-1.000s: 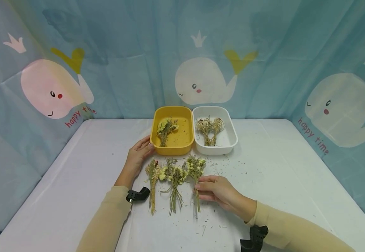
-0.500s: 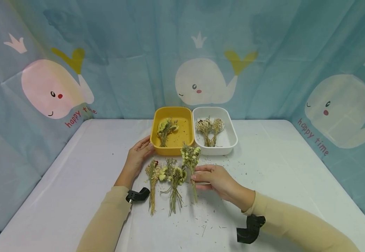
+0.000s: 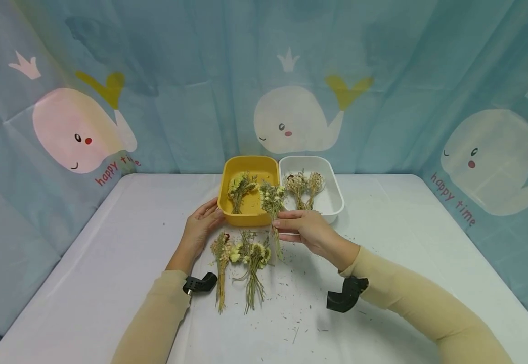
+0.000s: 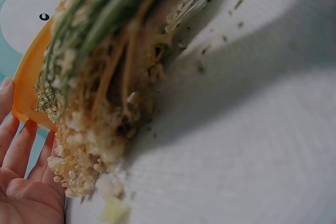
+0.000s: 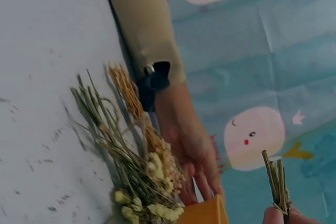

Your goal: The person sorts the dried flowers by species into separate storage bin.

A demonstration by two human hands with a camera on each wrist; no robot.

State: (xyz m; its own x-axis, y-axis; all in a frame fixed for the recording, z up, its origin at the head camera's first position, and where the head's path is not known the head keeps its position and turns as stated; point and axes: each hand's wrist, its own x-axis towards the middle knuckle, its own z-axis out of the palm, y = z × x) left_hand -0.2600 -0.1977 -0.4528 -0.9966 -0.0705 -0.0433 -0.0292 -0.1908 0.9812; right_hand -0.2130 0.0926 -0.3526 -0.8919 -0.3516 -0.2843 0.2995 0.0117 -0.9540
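My right hand point(image 3: 307, 231) pinches the stems of a small bunch of dried pale-yellow flowers point(image 3: 272, 197), its heads over the near right rim of the yellow tray point(image 3: 249, 220). In the right wrist view the tied stem ends point(image 5: 278, 187) stick up from between thumb and fingers. My left hand point(image 3: 200, 223) rests its straight fingers against the yellow tray's left side. On the table in front lie a beige bunch of dried flowers point(image 3: 221, 268) and a yellow-headed bunch point(image 3: 254, 263). Inside the yellow tray is another yellow bunch point(image 3: 238, 189).
A white tray point(image 3: 336, 207) touches the yellow one on its right and holds two beige bunches point(image 3: 297, 186). Bits of dried stem and petals are scattered over the white tabletop point(image 3: 409, 253). A blue whale-print curtain point(image 3: 191, 121) stands behind the table.
My right hand has lifted the pale-yellow bunch from the right of the row and carried it forward to the yellow tray's edge. My left hand has stayed at the tray.
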